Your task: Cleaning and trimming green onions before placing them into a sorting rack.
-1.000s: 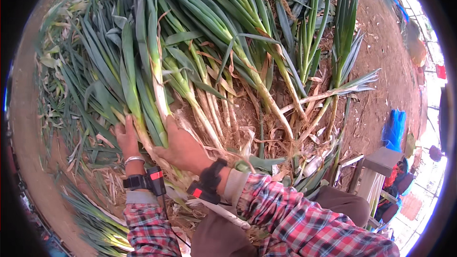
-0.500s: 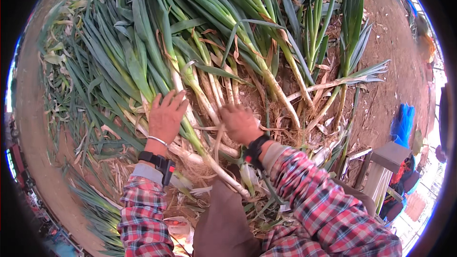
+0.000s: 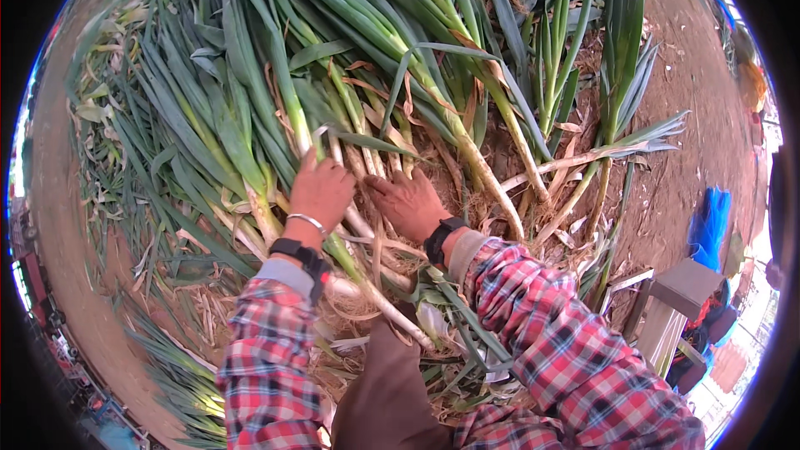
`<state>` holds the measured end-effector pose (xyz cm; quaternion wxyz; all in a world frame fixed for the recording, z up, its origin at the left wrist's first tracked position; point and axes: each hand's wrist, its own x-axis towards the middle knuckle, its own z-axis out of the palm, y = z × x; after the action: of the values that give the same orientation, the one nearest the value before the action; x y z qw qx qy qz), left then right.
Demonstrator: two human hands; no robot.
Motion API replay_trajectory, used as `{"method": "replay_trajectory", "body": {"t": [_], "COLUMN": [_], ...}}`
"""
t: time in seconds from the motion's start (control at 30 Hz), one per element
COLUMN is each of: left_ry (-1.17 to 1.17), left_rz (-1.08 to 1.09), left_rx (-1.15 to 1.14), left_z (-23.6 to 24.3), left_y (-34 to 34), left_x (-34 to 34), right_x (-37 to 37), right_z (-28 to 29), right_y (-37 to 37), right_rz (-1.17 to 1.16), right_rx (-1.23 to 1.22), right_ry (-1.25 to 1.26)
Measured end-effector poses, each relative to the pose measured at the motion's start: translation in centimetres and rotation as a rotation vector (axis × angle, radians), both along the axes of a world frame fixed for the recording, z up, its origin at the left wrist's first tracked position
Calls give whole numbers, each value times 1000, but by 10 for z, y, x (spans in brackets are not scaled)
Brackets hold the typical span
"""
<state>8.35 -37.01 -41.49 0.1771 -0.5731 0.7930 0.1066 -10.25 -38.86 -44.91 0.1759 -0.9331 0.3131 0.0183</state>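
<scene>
Many long leeks (image 3: 467,146) with green leaves and pale stems lie heaped before me, their roots toward me. My left hand (image 3: 323,193) is closed around the pale stem of one leek (image 3: 300,132), whose leaves point away from me. Close beside it, my right hand (image 3: 410,203) has bent fingers pressed together near the same stems; what they pinch is hidden. Below both hands, another leek stem (image 3: 387,310) slants toward my knee. Dry, papery leaf strips (image 3: 377,258) hang between the hands.
Peeled leaves and scraps (image 3: 442,325) litter the ground by my leg (image 3: 387,392). A small wooden stool (image 3: 685,287) stands at right, with blue netting (image 3: 710,225) behind it. More leeks (image 3: 179,387) lie at lower left. Bare soil (image 3: 700,100) runs along the right.
My left hand has moved up and right, its spread fingers now closed on a stem. My right hand has shifted slightly and sits closer to the left.
</scene>
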Motion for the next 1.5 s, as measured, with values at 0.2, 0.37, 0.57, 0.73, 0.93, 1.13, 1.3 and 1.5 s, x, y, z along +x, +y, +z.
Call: {"method": "replay_trajectory", "body": {"t": [0.2, 0.37, 0.57, 0.73, 0.93, 1.13, 1.3, 1.5], "left_ry": [0, 79, 218, 946, 1117, 868, 200, 341], "left_rz": [-17, 428, 927, 1118, 1107, 658, -123, 59], "left_rx": [-138, 74, 162, 332, 363, 289, -76, -225], "left_z": [-14, -32, -15, -4, 5, 23, 27, 30], "left_y": [13, 0, -13, 38, 71, 75, 114, 148], "left_x": [12, -48, -53, -64, -89, -108, -8, 18], "right_x": [-53, -76, -75, -75, -69, -115, -163, -182], "right_z": [16, -3, 19, 33, 71, 68, 83, 81], "right_y": [-46, -36, -14, 23, 61, 58, 0, -26], "right_rz": [38, -35, -491, -613, -562, -723, -568, -438], "right_rx": [-27, -39, 541, 1199, 733, 855, 688, 633], "right_ry": [217, 212, -140, -461, -180, -213, -104, -153]}}
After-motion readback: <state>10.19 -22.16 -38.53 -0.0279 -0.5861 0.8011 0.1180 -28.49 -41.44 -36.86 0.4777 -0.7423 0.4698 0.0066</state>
